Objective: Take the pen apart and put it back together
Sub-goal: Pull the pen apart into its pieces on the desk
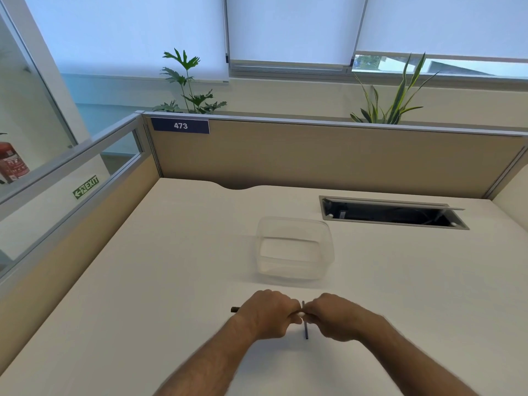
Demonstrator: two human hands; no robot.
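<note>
The left hand (268,312) is closed in a fist-like grip around the pen (236,309), whose dark end sticks out to the left, so its long axis runs left to right, just above the worktop (160,275). The right hand (333,315) meets it knuckle to knuckle, fingers pinched on a thin dark rod (305,327) (likely the refill) that points toward and away from the person, crossing the pen's line. A clear tub (294,248) sits beyond the hands, apart from them.
</note>
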